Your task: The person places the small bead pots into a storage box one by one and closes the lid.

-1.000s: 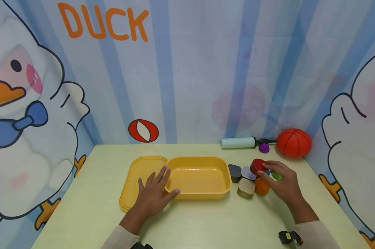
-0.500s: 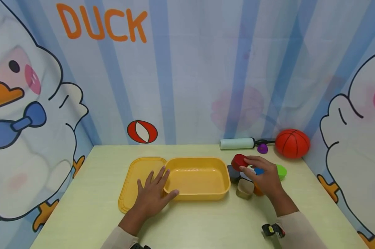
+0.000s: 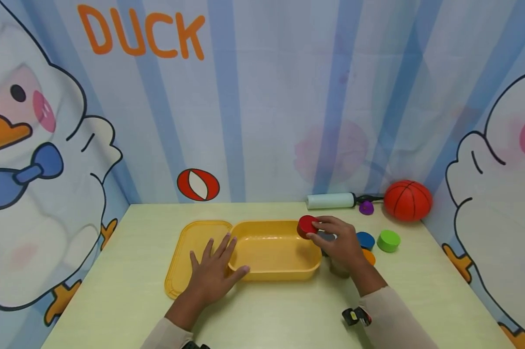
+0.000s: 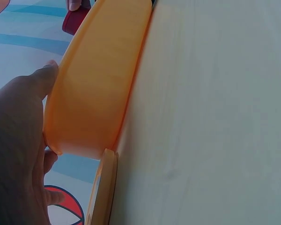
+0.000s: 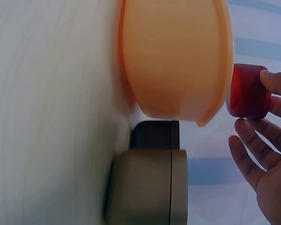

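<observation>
A small red round container (image 3: 307,227) is pinched between the thumb and fingers of my right hand (image 3: 338,240), over the right end of a yellow rectangular box (image 3: 276,277). In the right wrist view a seam runs round the red container (image 5: 248,91), held above the yellow box's rim. My left hand (image 3: 212,271) lies spread at the box's left end, fingers extended over its rim and the flat yellow lid (image 3: 188,242) beside it. The left wrist view shows the left thumb (image 4: 49,72) against the rim.
Right of the box sit a beige container (image 5: 147,187) and a dark grey one (image 5: 152,133), partly hidden by my hand. Blue (image 3: 365,240), orange (image 3: 369,257) and green (image 3: 389,241) pieces lie farther right. Behind are a pump (image 3: 331,200), a purple item (image 3: 366,208) and a red ball (image 3: 408,200).
My right hand has carried the red container leftward from the other small containers to over the box's right end. The left hand has stayed in place.
</observation>
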A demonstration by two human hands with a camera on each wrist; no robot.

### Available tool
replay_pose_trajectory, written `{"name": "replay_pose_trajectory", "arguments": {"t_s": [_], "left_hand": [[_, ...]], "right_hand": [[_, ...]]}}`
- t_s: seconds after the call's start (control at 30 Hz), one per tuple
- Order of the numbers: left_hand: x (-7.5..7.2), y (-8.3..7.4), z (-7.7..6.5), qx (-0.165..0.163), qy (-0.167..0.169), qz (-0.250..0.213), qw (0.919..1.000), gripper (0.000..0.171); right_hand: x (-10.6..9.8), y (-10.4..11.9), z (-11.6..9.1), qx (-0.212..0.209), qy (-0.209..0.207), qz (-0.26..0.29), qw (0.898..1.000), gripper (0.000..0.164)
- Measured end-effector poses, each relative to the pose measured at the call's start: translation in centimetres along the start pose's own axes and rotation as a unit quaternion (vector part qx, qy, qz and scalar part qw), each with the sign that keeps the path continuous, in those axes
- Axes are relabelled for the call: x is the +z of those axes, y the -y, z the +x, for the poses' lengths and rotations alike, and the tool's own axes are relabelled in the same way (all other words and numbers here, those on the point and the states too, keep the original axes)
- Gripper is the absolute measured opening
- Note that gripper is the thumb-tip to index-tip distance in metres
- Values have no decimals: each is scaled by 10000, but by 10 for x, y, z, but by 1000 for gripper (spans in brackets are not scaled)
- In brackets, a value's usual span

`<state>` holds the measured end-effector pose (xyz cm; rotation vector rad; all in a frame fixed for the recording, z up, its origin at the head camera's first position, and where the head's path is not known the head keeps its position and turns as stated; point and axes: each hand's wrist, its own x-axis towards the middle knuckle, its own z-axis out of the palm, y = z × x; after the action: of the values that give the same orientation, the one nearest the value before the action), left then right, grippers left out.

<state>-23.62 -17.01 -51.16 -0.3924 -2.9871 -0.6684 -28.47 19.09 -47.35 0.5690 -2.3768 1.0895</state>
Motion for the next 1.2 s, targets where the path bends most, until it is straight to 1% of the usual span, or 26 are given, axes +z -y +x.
{"name": "replay_pose_trajectory", "arguments": {"t_s": [0.13,0.23,0.33,0.57,0.83,0.97,1.2], "left_hand": [[-2,-1,-1,-15,21,-40,10000,89],[-2,-1,-1,-10,22,-47,10000,89],[-1,-1,-1,-6,18,-12,10000,89],[0,0,0,32,-68,175,9998,90],[0,-1,-1,42,-116,168,9998,91],[0,-1,-3,29,-148,195,9997,91],[-1,-1,-1,2,6,152,9999,92]], "right_hand": [[10,6,3,356,222,113,9991,37],[17,9,4,436,257,200,9985,38],[23,13,6,377,290,235,9986,38],[42,20,11,99,426,1,9990,37],[65,30,17,209,633,58,9978,36],[73,35,19,275,694,176,9971,33],[87,44,20,351,756,319,9960,31]]}}
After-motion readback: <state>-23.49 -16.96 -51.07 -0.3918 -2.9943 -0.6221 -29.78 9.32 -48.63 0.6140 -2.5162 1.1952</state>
